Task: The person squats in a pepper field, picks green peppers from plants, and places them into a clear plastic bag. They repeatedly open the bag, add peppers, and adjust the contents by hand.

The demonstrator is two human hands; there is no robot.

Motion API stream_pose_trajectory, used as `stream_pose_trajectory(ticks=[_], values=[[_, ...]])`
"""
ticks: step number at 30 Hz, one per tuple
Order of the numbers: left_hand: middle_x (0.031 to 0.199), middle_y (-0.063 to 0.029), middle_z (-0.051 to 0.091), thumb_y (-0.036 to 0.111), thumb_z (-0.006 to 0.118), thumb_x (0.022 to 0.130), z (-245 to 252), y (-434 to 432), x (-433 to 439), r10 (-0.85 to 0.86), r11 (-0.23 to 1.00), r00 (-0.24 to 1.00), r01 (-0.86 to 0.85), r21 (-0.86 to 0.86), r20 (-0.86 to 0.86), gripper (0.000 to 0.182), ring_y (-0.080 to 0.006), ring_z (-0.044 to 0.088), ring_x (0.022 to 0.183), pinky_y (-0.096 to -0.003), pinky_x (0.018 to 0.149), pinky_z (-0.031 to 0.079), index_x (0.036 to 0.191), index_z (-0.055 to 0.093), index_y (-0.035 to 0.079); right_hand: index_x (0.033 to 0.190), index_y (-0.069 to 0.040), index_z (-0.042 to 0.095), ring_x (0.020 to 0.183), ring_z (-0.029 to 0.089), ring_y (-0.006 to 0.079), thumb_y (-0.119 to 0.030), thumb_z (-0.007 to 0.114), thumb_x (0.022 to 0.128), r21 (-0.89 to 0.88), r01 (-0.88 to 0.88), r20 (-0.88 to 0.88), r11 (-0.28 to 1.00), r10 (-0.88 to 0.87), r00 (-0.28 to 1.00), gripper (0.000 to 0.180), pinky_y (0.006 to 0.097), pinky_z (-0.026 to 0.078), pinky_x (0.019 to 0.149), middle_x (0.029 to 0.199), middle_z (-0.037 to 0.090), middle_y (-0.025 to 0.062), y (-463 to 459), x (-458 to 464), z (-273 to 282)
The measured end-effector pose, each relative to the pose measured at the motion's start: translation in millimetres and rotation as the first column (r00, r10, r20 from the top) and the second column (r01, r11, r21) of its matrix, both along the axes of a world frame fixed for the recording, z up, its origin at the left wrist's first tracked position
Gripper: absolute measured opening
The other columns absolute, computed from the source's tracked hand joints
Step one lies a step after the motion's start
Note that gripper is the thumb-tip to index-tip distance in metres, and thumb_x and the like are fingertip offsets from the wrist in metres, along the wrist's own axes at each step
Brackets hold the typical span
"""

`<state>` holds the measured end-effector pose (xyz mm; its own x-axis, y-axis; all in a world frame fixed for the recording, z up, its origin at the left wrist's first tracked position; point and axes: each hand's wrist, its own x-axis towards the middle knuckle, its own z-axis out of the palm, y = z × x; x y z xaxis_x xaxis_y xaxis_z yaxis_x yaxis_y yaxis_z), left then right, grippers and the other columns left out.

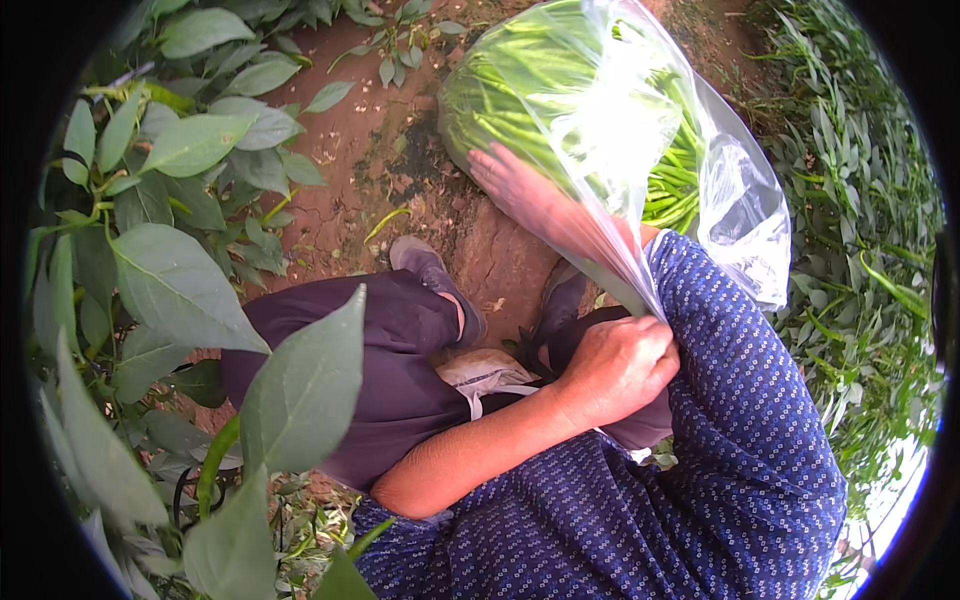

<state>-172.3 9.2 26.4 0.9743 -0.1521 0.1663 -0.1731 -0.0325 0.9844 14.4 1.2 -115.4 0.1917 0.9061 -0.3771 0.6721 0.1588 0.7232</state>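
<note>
A large clear plastic bag full of long green chili peppers rests on the soil in front of me. My left hand grips the gathered near edge of the bag's mouth, close to my right sleeve. Inside the bag is my right hand, seen through the plastic. Its fingers are stretched out between the peppers and the bag's near-left wall, and the palm side is hidden. Glare covers part of the bag's top.
Pepper plants crowd in at the left, some leaves close to the camera. More plants line the right. One loose green pepper lies on the reddish soil. My shoes are close to the bag.
</note>
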Motion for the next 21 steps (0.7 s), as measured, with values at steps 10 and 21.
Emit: stream_pose_trajectory(ticks=[10, 21], values=[[0.094, -0.0140, 0.065, 0.025, 0.083, 0.085, 38.8, 58.6, 31.4, 0.349, 0.824, 0.934, -0.342, 0.452, 0.071, 0.047, -0.0251, 0.066, 0.069, -0.0405, 0.069, 0.056, 0.114, 0.052, 0.003, 0.109, -0.005, 0.071, 0.087, 0.071, 0.0299, -0.012, 0.063, 0.089, -0.020, 0.705, -0.977, 0.709, -0.162, 0.135, 0.023, 0.0413, 0.057, 0.075, 0.094, 0.072, 0.0167, -58.4, 32.1, 136.9], [0.122, -0.0120, 0.063, 0.027, 0.079, 0.092, 61.1, 72.6, 118.6, 0.248, 0.963, 0.957, -0.260, -0.066, -0.149, 0.053, -0.0200, 0.062, 0.108, -0.0335, 0.096, 0.050, 0.129, 0.057, -0.003, 0.128, -0.001, 0.064, 0.108, 0.068, 0.0372, -0.012, 0.060, 0.098, 0.489, 0.703, -0.858, 0.515, 0.429, 0.283, 0.032, 0.0434, 0.055, 0.093, 0.118, 0.070, 0.0200, -58.5, -2.1, 259.8]])
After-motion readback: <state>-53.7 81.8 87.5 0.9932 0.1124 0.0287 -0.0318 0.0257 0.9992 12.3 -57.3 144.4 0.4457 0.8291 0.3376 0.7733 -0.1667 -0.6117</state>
